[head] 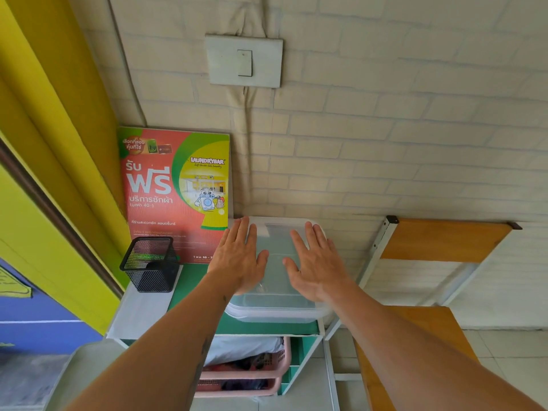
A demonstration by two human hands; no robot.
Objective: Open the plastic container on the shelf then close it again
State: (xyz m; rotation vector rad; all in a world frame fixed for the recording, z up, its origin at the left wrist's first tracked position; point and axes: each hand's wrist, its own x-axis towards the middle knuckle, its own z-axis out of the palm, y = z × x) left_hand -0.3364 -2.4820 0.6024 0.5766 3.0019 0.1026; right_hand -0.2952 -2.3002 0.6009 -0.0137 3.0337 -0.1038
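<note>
A clear plastic container (275, 304) with a translucent lid stands on the green top of a shelf (192, 280), close to the wall. The lid lies on the container. My left hand (238, 255) rests flat on the lid's left side, fingers spread and pointing toward the wall. My right hand (315, 262) lies flat on the lid's right side in the same way. Neither hand grips anything. The container's far corners are partly hidden by my fingers.
A black mesh pen holder (149, 264) stands left of the container. A red and green laundry poster (175, 188) leans on the wall behind. A pink basket (252, 375) sits on the shelf below. A wooden chair (430, 262) stands at the right. A light switch (244, 62) is above.
</note>
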